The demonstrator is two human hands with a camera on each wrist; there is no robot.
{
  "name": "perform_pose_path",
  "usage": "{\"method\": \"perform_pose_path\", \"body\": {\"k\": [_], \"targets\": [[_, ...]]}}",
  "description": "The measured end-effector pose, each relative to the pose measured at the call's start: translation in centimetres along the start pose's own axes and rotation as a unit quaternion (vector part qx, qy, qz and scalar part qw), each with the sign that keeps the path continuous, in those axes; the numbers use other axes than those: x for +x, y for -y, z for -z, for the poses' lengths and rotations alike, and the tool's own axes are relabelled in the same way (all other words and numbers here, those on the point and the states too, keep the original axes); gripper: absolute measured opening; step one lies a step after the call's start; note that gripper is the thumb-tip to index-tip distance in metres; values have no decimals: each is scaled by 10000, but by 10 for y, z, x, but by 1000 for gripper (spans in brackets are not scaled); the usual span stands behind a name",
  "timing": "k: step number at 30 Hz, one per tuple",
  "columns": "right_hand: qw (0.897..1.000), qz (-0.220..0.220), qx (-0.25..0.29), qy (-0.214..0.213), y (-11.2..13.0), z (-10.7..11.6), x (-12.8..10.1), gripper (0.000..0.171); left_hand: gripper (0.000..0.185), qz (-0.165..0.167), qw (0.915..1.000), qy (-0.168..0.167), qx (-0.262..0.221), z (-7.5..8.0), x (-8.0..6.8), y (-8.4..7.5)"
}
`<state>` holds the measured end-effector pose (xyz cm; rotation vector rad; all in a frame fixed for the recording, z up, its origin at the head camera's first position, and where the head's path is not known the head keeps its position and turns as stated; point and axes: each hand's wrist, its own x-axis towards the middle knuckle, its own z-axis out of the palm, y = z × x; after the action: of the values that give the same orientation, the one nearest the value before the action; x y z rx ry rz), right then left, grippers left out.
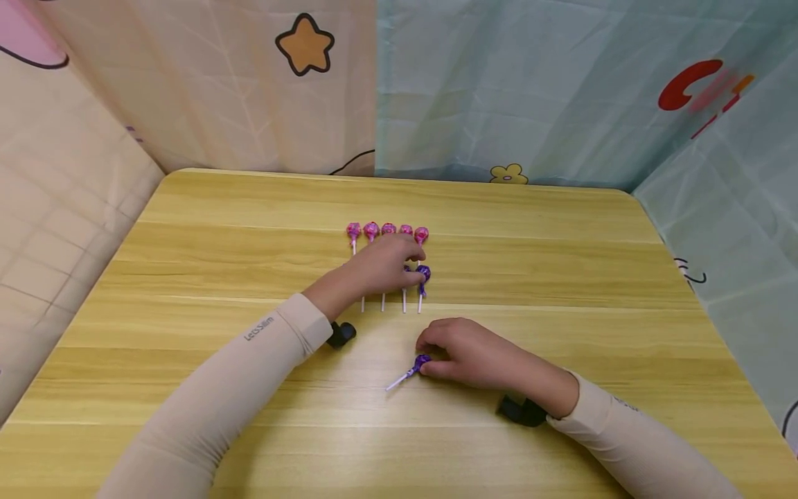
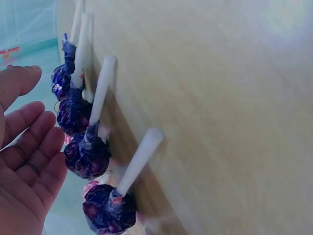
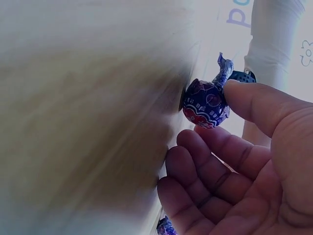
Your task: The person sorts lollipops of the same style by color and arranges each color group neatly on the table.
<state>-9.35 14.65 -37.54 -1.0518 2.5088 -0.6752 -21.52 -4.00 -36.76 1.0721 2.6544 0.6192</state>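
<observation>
A row of several pink lollipops lies on the wooden table. Just below it is a row of purple lollipops with their sticks pointing toward me. My left hand reaches over that row with straight fingers and holds nothing; it hides most of the purple heads in the head view. Nearer to me, a single purple lollipop lies on the table. My right hand pinches its head, with the thumb on the wrapper and the curled fingers just under it.
Patterned fabric screens stand close behind the table and along both sides. Black wrist mounts sit under each forearm. Bare wood stretches to the left, right and front of the lollipops.
</observation>
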Motion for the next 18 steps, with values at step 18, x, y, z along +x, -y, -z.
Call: {"method": "perform_pose_path", "body": {"k": [18], "targets": [[9999, 170, -15, 25, 3, 0, 2, 5, 36, -171, 9995, -209, -189, 4, -15, 3]]}}
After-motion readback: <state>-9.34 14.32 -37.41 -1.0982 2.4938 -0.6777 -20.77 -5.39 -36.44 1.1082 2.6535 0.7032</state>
